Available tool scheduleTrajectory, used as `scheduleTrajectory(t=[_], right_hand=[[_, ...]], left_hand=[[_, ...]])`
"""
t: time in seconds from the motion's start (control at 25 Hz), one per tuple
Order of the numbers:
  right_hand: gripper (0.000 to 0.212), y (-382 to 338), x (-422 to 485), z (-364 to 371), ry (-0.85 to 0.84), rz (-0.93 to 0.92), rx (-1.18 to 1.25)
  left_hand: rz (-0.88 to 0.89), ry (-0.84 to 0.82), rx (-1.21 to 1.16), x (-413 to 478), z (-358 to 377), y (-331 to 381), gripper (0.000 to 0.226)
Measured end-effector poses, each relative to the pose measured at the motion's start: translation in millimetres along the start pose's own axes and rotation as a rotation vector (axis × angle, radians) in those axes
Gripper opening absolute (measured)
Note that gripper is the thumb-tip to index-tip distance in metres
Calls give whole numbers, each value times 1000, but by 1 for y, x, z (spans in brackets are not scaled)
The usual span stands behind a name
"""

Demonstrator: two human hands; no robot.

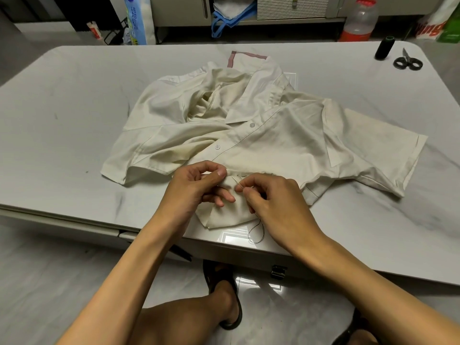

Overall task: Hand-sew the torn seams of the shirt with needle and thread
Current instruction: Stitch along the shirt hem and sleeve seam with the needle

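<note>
The cream shirt (273,135) lies crumpled mid-table (74,108), collar far, faint yellowish stains on its front, its near hem drawn to the near edge; the left hand (196,188) pinches a fold of that hem, fingers curled; the right hand (276,202) pinches the needle (236,182) against the fold, dark thread (256,232) looping below; far right sit a black spool (384,48) and scissors (408,61); beyond, a blue bag (224,21) holds something pale.
</note>
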State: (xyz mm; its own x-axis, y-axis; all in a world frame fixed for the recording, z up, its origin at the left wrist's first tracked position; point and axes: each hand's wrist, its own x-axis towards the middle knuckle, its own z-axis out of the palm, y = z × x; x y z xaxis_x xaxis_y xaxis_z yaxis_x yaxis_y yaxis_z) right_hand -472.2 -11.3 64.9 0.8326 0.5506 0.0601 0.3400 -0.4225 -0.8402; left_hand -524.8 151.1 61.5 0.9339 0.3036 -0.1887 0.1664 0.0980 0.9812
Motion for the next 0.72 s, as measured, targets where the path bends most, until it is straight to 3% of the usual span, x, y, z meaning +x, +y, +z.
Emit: scheduleTrajectory(t=[0.72], right_hand=[[21,-4,0,0,46,31,-18]], left_hand=[[151,23,102,-2,7,-2,8]])
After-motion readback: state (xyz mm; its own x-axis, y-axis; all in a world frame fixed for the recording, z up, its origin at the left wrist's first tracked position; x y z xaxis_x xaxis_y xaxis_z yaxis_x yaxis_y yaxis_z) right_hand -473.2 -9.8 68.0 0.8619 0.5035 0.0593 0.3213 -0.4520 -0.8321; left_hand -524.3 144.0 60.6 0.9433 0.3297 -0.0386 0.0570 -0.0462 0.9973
